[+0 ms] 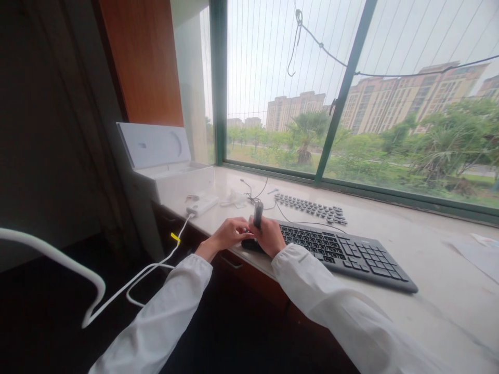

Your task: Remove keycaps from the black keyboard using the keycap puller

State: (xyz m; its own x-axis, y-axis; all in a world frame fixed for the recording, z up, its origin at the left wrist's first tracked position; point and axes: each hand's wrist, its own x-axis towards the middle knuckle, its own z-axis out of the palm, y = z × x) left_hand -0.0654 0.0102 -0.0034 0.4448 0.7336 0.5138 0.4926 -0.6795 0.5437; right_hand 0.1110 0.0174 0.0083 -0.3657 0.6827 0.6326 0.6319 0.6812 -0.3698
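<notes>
A black keyboard (345, 249) lies along the near edge of the table, many of its left and middle key places without caps; its number pad still carries caps. My right hand (268, 235) is closed around a tool with a dark, thick handle (258, 209) that stands upright over the keyboard's left end. The tool's lower end is hidden by my fingers. My left hand (228, 234) is at the same end of the keyboard, its bent fingers together beside my right thumb. Whatever it pinches there does not show. Loose keycaps (312, 206) lie in rows behind the keyboard.
An open white box (183, 179) stands at the back left. A white power strip (202, 206) with a white cable (156, 265) lies near the left edge. A thin dark cable (307, 223) runs behind the keyboard. Papers (477, 254) lie right, below the window (273, 104).
</notes>
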